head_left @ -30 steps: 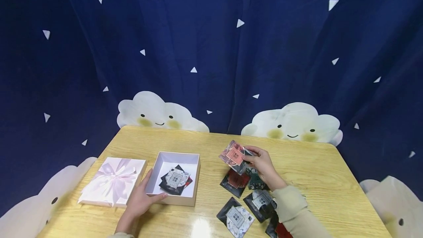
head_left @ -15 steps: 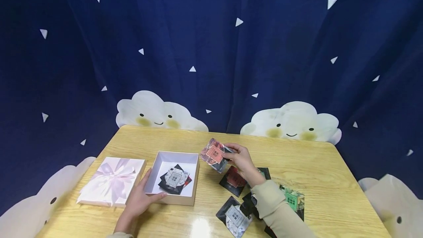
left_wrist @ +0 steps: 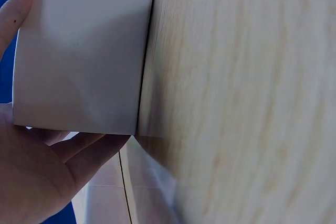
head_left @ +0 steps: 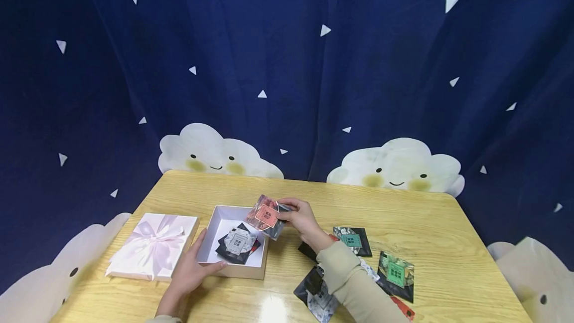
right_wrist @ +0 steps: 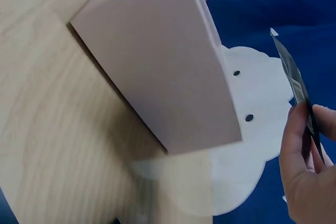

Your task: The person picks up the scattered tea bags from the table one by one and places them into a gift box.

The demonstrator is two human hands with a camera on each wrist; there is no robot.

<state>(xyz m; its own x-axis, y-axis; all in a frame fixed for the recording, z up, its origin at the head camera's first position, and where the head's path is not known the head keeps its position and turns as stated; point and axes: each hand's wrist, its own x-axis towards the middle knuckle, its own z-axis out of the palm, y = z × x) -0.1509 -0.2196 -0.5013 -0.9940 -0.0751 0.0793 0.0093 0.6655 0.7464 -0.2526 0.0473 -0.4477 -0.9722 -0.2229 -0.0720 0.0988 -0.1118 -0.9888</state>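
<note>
Right hand [head_left: 301, 218]: thumb and fingers pinched together on the red packet [head_left: 264, 217], at its 3 o'clock end.
Red packet: held tilted in the air, over the box's 2 o'clock corner.
Left hand [head_left: 194, 269]: partly open, gripping the box [head_left: 242, 271] at its 7 o'clock corner; thumb along the near wall.
Box: uncovered on the bench [head_left: 412, 218]; overlapping packets inside.
Lid [head_left: 152, 248]: at the box's 9 o'clock (pale bow on top).
Loose packets [head_left: 396, 277]: at the box's 3 to 4 o'clock; some partly behind the sleeve [head_left: 354, 278].
</note>
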